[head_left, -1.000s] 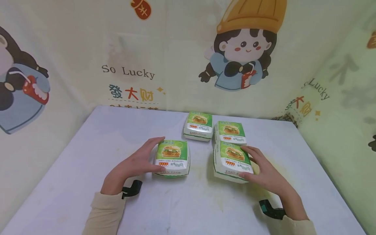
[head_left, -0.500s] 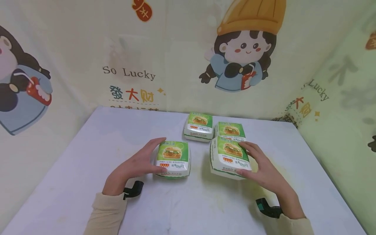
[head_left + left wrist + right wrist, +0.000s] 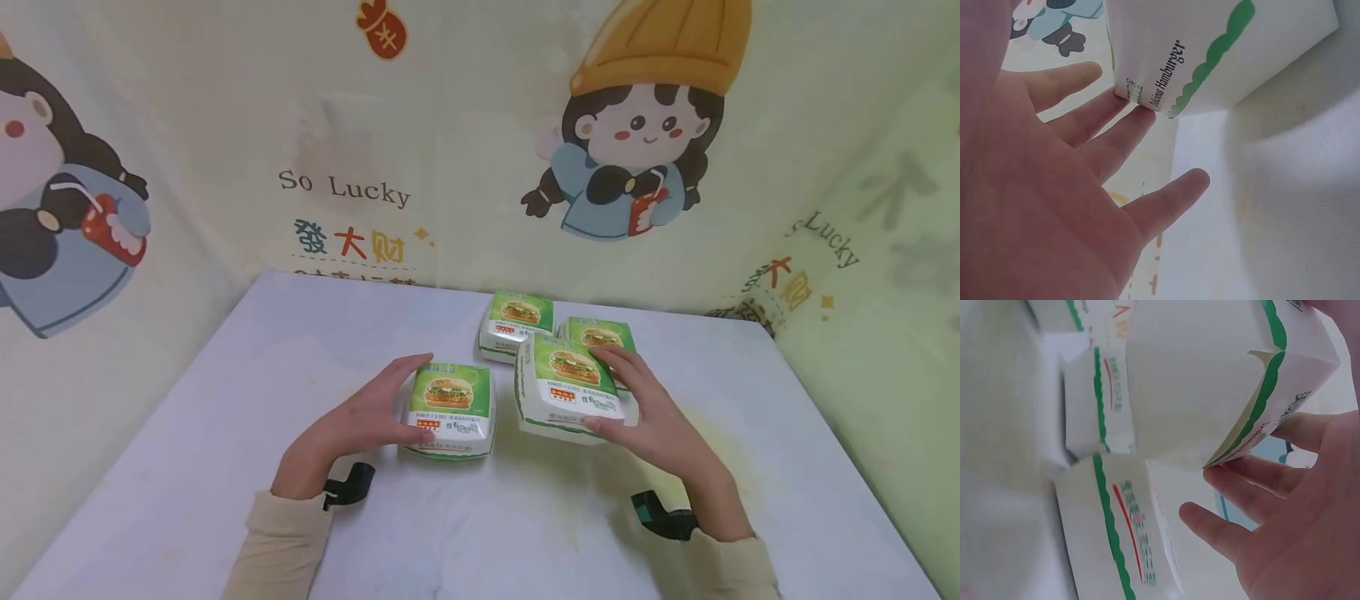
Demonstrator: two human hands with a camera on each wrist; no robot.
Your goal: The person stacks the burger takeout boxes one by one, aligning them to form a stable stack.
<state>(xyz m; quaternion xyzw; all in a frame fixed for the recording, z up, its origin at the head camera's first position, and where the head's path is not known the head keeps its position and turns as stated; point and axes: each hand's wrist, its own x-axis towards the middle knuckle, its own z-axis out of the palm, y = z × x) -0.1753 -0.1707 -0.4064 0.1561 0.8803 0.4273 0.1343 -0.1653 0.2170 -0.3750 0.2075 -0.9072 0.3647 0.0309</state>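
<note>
My left hand (image 3: 356, 421) holds a green and white hamburger box (image 3: 450, 400) by its left side, thumb in front and fingers behind. In the left wrist view, fingertips touch the printed wall of that box (image 3: 1210, 56), and the little finger stands apart from it. To the right, my right hand (image 3: 667, 429) grips a second hamburger box (image 3: 566, 375) by its right side. This one is lifted and slightly tilted; the right wrist view shows its pale underside (image 3: 1191, 381). It overlaps the two boxes behind it in the head view.
Two more hamburger boxes stand at the back of the white table (image 3: 450, 533), a left one (image 3: 517, 310) and a right one (image 3: 600, 331) partly hidden by the lifted box. A printed curtain (image 3: 465, 167) hangs behind and along the sides.
My right hand has carried its box left and upward, off its place in front of the back right box. The left hand and its box stay nearly still; the view shifts slightly.
</note>
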